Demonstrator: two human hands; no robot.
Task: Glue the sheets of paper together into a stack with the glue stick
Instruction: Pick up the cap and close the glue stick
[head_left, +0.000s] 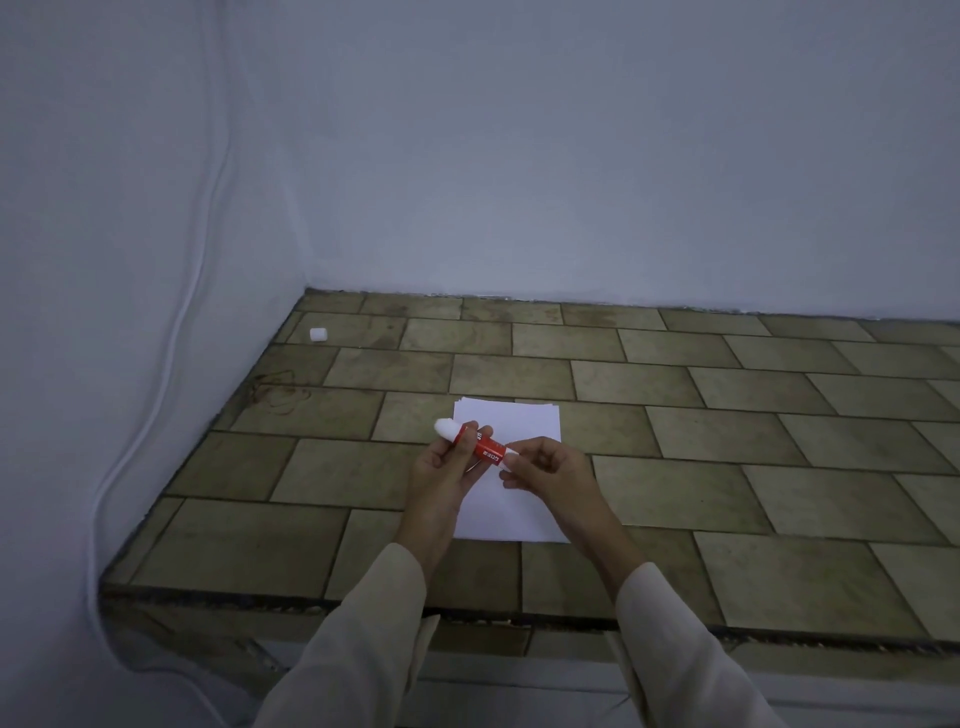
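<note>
The glue stick (480, 446) sat just left of the middle of the frame, held in the air over the paper (511, 418). Its barrel was red and carried a white label panel with writing, too small and blurred to read. The bare white glue tip pointed to the upper left, and the white base end pointed to the lower right.

The left hand (447, 470) gripped the red barrel, fingers curled round it just below the glue tip. The right hand (550, 467) pinched the white base end between thumb and forefinger, its other fingers loosely bent. Both arms came up from the bottom of the frame in pale sleeves (363, 639).

The paper, several white sheets with their far edges slightly fanned, lay flat on the surface (727, 441) directly under the hands, which hid its middle part. I could not read any print on the sheets.

The surface was covered in brownish rectangular tiles with dark joints. Dark scribbled marks (280, 395) showed on the tiles to the left of the paper. A small white cap (318, 334) lay in the far left corner of the surface, well apart from the paper. A thin white cable (171, 332) ran down the pale wall (571, 156) on the left of the frame.
</note>
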